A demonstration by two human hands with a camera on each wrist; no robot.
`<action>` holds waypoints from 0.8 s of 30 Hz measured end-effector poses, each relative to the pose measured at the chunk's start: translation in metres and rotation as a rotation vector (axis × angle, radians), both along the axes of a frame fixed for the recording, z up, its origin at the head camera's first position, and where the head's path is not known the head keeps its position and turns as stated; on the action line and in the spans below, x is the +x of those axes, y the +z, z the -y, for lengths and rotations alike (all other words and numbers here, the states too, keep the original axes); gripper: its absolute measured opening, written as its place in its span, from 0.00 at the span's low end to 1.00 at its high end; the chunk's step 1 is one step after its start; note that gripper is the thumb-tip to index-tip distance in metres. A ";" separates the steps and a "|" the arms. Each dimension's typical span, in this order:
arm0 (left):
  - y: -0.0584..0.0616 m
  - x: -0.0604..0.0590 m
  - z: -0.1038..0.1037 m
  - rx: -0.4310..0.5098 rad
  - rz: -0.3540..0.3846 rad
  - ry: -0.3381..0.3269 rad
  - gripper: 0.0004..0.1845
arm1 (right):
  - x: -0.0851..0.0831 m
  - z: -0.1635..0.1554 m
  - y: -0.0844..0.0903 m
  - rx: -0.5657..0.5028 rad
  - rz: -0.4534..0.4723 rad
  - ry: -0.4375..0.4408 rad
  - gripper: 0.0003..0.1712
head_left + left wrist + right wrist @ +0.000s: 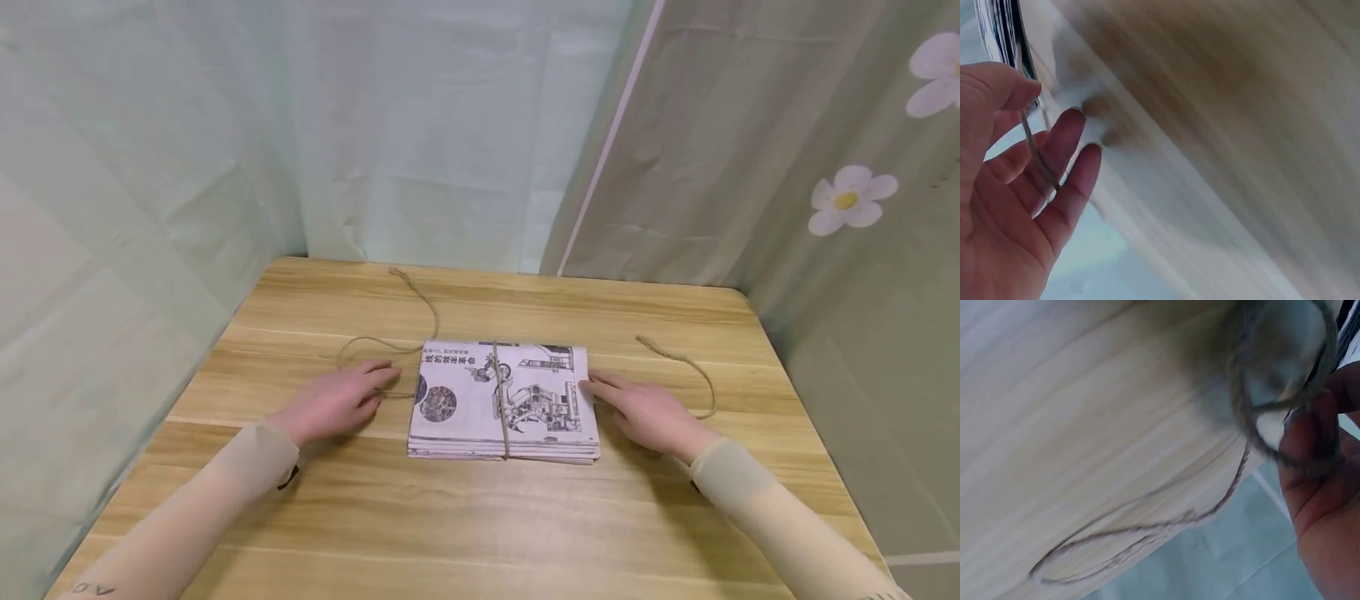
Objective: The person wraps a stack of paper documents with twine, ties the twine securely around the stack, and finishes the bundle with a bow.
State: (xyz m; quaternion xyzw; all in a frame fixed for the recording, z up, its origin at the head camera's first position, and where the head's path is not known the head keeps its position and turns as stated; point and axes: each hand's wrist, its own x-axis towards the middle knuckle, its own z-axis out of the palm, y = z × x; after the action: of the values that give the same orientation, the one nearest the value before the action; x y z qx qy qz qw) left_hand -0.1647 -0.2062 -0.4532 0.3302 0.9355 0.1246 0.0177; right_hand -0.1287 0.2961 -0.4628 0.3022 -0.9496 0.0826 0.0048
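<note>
On wooden table: both hands flat, left hand, right hand, grip released, flanking twine-tied newspaper stack.

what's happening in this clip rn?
A person sits at a wooden table with a stack of newspapers in front of them. A jute twine runs across the middle of the stack, its loose ends trailing on the table to both sides. The left hand lies flat over the left strand; the right hand rests at the stack's right edge. In the wrist views twine lies across both hands' fingers; no knot is visible.
</note>
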 end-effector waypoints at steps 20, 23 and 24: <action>0.015 -0.011 0.067 -0.016 0.076 0.285 0.22 | -0.003 -0.085 0.030 -0.084 -0.022 -0.424 0.21; 0.014 -0.012 0.070 -0.015 0.079 0.301 0.22 | -0.001 -0.093 0.036 -0.109 -0.043 -0.469 0.19; 0.014 -0.013 0.071 -0.009 0.083 0.307 0.22 | 0.000 -0.094 0.038 -0.100 -0.037 -0.469 0.19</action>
State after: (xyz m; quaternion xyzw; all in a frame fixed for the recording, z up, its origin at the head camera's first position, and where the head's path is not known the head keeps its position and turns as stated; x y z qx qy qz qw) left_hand -0.1777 -0.2769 -0.4396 0.1779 0.9739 0.1353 0.0388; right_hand -0.1283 0.3902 -0.4251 0.0744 -0.9883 0.1204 0.0562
